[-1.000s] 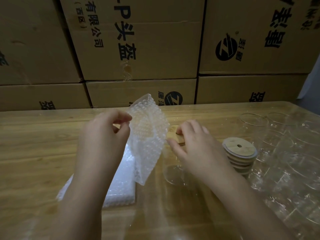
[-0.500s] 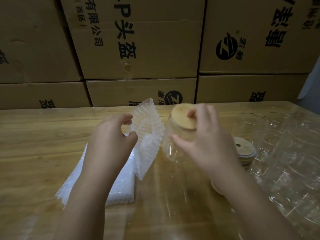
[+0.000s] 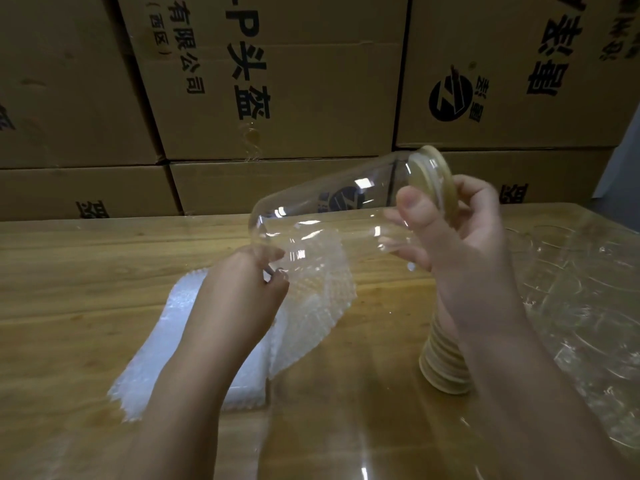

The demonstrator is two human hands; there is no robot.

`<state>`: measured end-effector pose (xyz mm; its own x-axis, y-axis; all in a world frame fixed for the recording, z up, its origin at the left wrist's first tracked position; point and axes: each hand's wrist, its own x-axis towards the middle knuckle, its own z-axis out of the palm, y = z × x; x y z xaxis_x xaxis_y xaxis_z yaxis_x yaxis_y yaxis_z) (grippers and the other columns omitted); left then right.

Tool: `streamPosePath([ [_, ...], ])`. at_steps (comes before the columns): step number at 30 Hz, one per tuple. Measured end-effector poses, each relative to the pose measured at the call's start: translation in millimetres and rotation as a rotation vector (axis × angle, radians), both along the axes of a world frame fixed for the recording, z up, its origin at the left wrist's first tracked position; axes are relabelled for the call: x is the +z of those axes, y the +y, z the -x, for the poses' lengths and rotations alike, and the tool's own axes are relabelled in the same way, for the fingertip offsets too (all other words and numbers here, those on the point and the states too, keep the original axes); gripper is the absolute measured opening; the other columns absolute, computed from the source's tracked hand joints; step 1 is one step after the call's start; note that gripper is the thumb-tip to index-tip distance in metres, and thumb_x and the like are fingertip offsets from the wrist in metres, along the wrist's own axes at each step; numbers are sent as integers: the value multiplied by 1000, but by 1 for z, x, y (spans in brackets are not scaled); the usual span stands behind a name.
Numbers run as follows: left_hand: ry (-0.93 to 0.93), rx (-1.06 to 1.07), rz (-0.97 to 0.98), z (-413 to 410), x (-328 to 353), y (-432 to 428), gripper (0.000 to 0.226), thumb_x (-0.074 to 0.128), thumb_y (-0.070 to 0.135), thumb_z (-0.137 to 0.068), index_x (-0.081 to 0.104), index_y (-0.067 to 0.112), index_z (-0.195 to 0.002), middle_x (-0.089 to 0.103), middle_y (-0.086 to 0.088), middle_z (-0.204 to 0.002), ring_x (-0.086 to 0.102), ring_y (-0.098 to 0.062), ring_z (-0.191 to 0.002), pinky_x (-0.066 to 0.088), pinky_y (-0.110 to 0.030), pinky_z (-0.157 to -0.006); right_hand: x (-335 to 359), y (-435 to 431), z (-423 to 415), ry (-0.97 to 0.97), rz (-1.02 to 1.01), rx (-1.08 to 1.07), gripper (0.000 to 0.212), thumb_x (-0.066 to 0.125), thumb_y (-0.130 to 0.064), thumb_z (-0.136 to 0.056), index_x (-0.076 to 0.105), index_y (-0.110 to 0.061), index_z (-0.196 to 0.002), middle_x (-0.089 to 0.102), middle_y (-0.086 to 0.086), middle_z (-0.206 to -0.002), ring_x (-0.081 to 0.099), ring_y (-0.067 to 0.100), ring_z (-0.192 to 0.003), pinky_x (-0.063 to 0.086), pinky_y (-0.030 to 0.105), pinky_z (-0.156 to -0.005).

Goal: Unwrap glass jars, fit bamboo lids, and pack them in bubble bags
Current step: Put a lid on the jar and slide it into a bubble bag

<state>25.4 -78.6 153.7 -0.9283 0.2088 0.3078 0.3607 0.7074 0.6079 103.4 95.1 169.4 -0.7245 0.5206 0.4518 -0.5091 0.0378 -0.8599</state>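
Note:
My right hand (image 3: 457,233) grips a clear glass jar (image 3: 332,216) by its lidded end, held almost on its side above the wooden table (image 3: 69,271). A round bamboo lid (image 3: 431,180) sits on the jar's mouth at the upper right. The jar's base points left, just above my left hand (image 3: 242,289). My left hand pinches a bubble bag (image 3: 322,296) at its edge, right under the jar's base. The bag hangs down toward the table.
A flat pile of bubble bags (image 3: 194,341) lies under my left forearm. A stack of bamboo lids (image 3: 440,362) stands behind my right wrist. Several bare glass jars (image 3: 581,289) crowd the table's right side. Stacked cardboard boxes (image 3: 277,98) wall off the far edge.
My right hand has lifted the lidded jar off the table and tipped it onto its side, base toward the left. My left hand has kept hold of the bubble bag beneath the jar's base.

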Motion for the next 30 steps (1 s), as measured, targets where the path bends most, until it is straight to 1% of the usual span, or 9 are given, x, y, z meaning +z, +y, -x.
streamPosePath([
  [5, -33, 13, -106, 1, 4, -7, 28, 61, 19, -90, 67, 26, -116, 62, 12, -68, 63, -8, -64, 39, -19, -53, -2, 2, 0, -75, -174, -136, 53, 74, -57, -59, 45, -36, -98, 62, -9, -96, 66, 19, -92, 55, 47, -81],
  [9, -19, 13, -91, -1, 5, -6, 33, 56, 13, -91, 65, 26, -120, 57, 17, -71, 60, 1, -64, 33, -14, -47, -4, 1, -1, -133, -386, -189, 53, 70, -61, -62, 41, -39, -100, 56, -11, -104, 58, 5, -95, 48, 19, -72],
  [12, -41, -47, -149, -4, 5, -1, 35, 54, 11, -91, 65, 27, -120, 61, 10, -64, 62, -10, -59, 35, -12, -41, -5, -4, -2, -143, -597, -252, 52, 69, -61, -64, 37, -40, -99, 51, -14, -106, 55, 2, -94, 49, 21, -69],
  [14, -58, -116, -218, -9, 5, 4, 34, 55, 11, -91, 65, 31, -117, 64, 2, -57, 62, -8, -61, 39, -11, -40, -6, -7, -2, -151, -701, -277, 52, 68, -60, -65, 36, -40, -101, 44, -17, -108, 52, -2, -95, 49, 17, -68],
  [17, -85, -207, -334, -15, 6, 10, 32, 57, 13, -91, 65, 37, -111, 68, 11, -64, 62, -1, -59, 49, -18, -53, -4, -7, -4, -205, -806, -255, 52, 66, -59, -63, 34, -43, -101, 36, -21, -107, 46, -11, -100, 46, 11, -67],
  [19, -132, -242, -439, -15, 7, 12, 33, 58, 11, -90, 67, 38, -106, 68, 6, -62, 61, 0, -55, 54, -31, -63, -1, -5, -8, -246, -874, -212, 51, 65, -59, -62, 34, -45, -99, 35, -23, -107, 44, -12, -101, 46, 13, -68],
  [23, -172, -314, -561, -16, 9, 12, 40, 57, 4, -89, 73, 41, -93, 68, 0, -64, 58, -5, -57, 49, -24, -62, 2, -5, -11, -325, -1105, -207, 48, 60, -63, -61, 37, -45, -99, 37, -23, -106, 38, -4, -99, 29, 16, -81],
  [27, -182, -277, -510, -14, 6, 12, 37, 57, 7, -89, 70, 42, -94, 64, 7, -57, 58, -2, -54, 52, -30, -67, -3, -7, -6, -422, -1258, -201, 44, 54, -62, -63, 37, -46, -100, 40, -21, -111, 36, 6, -113, 13, 33, -106],
  [30, -152, -240, -412, -12, 2, 14, 35, 55, 11, -90, 67, 40, -105, 63, 12, -54, 58, 1, -54, 52, -25, -65, -12, -7, 3, -512, -1299, -174, 44, 61, -59, -70, 36, -43, -102, 39, -18, -110, 43, 10, -111, 10, 40, -112],
])
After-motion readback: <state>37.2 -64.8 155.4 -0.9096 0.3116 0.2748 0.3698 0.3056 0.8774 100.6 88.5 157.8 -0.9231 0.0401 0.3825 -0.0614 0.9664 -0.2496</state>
